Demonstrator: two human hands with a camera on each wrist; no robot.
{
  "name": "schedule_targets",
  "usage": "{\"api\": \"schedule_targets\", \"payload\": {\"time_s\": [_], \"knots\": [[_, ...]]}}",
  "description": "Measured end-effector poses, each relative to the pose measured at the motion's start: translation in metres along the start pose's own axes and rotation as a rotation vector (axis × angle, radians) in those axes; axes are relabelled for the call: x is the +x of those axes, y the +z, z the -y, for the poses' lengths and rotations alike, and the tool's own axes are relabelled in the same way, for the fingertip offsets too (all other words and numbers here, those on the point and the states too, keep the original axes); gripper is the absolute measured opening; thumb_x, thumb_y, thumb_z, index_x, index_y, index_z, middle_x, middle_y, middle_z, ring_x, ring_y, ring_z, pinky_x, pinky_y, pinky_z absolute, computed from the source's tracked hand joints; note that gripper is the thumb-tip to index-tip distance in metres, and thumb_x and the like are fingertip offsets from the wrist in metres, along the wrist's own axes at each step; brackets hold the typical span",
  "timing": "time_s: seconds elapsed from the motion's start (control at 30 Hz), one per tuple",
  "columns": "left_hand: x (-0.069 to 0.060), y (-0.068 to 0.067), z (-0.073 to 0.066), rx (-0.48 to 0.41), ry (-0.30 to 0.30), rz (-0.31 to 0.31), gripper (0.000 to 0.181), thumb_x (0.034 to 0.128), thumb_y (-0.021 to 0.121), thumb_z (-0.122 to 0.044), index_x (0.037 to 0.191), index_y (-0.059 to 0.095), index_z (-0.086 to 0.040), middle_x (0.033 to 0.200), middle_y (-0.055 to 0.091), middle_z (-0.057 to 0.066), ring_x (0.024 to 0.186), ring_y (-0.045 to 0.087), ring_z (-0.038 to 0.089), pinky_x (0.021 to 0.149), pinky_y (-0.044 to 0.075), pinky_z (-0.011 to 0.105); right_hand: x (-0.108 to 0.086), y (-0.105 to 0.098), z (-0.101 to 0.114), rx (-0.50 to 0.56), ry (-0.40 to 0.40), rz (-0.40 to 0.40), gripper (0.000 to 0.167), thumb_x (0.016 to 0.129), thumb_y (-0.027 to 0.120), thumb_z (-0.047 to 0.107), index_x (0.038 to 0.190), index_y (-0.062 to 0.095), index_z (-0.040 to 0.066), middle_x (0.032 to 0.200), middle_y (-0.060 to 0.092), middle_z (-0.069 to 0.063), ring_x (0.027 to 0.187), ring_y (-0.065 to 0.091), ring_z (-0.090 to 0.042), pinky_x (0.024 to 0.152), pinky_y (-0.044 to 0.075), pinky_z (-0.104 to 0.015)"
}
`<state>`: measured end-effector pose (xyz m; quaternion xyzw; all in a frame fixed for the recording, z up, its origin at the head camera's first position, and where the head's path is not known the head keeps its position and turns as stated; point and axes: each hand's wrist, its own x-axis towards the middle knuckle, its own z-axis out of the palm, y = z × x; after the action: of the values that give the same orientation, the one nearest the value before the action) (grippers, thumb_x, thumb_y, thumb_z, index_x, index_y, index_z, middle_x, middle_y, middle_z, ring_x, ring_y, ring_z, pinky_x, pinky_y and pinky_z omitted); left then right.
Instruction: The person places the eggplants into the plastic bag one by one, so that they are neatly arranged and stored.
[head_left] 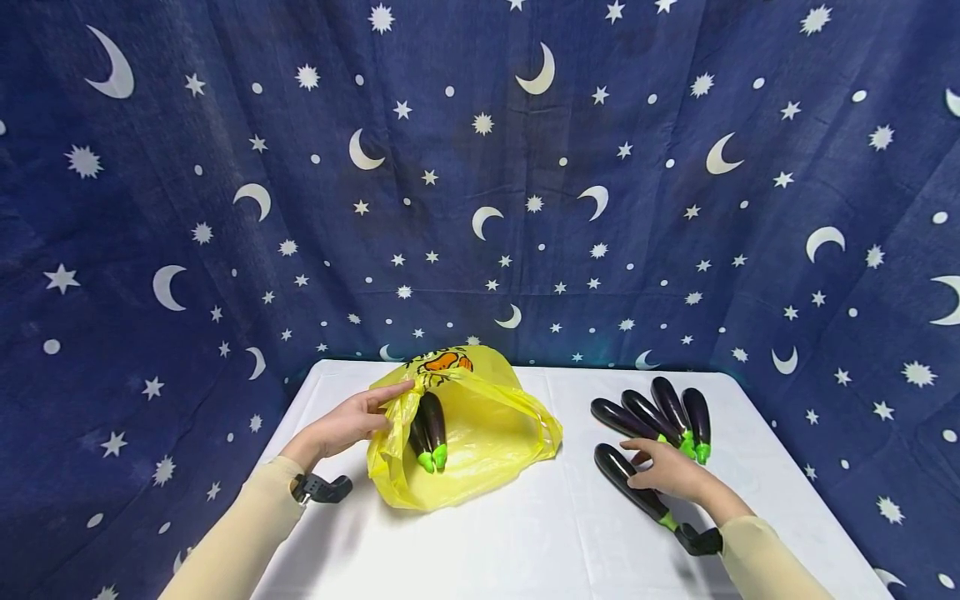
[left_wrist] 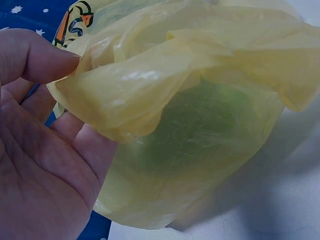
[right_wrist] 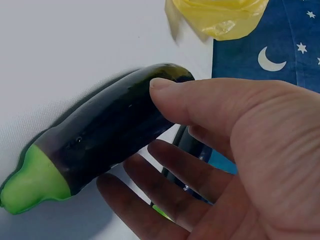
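Note:
My left hand (head_left: 352,425) pinches the rim of a yellow plastic bag (head_left: 487,458). In the left wrist view the thumb lies against the bag's edge (left_wrist: 115,90), with fingers behind it. Two dark eggplants (head_left: 434,421) with green stem ends lie in the bag, seen through its mouth. On the right, my right hand (head_left: 667,473) holds a single eggplant (head_left: 613,462) that lies on or just above the table. The right wrist view has the thumb over that eggplant (right_wrist: 110,115) and the fingertips along its opposite side.
Several more eggplants (head_left: 667,400) lie fanned out just beyond my right hand. The table has a white cover (head_left: 510,550). Behind it hangs a dark blue curtain (head_left: 450,183) with moons and stars.

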<state>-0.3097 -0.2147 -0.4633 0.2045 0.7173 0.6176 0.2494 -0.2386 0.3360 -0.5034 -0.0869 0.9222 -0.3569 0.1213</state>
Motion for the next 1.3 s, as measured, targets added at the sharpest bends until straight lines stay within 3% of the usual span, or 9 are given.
{"api": "schedule_targets", "payload": {"time_s": [0.2,0.67,0.97,1.3], "knots": [[0.0017,-0.0009,0.0024,0.007,0.007,0.008,0.078,0.091,0.053,0.009,0.162,0.031,-0.014,0.166,0.023,0.015,0.126,0.051,0.023,0.096,0.052,0.035,-0.0009,0.0004,-0.0007,0.018,0.056,0.011,0.069,0.081,0.082,0.012,0.143,0.054,-0.002,0.116,0.063,-0.016,0.102,0.063,-0.032,0.077,0.056,-0.046],[0.0016,0.0,0.0033,-0.001,-0.001,0.009,0.078,0.0908,0.054,0.008,0.162,0.031,-0.014,0.166,0.023,0.016,0.125,0.053,0.021,0.095,0.053,0.036,-0.0025,0.002,-0.0011,0.094,0.077,0.04,0.062,0.084,0.078,0.007,0.142,0.056,0.0,0.103,0.06,-0.014,0.077,0.057,-0.025,0.062,0.052,-0.041],[0.0019,0.0008,0.0045,-0.003,-0.008,0.0,0.078,0.0908,0.055,0.007,0.162,0.032,-0.013,0.165,0.024,0.016,0.125,0.052,0.022,0.095,0.053,0.036,-0.0024,0.0015,-0.0019,0.138,0.104,0.068,0.062,0.087,0.076,0.006,0.144,0.053,0.0,0.098,0.058,-0.012,0.072,0.055,-0.026,0.06,0.053,-0.043],[0.0023,0.0014,0.0026,0.015,0.0,0.001,0.078,0.0902,0.054,0.007,0.162,0.032,-0.013,0.165,0.024,0.016,0.124,0.053,0.022,0.095,0.053,0.035,-0.0006,0.0013,-0.0015,0.154,0.15,0.042,0.061,0.086,0.077,0.006,0.143,0.055,0.002,0.099,0.058,-0.012,0.079,0.058,-0.027,0.062,0.055,-0.043]]}}
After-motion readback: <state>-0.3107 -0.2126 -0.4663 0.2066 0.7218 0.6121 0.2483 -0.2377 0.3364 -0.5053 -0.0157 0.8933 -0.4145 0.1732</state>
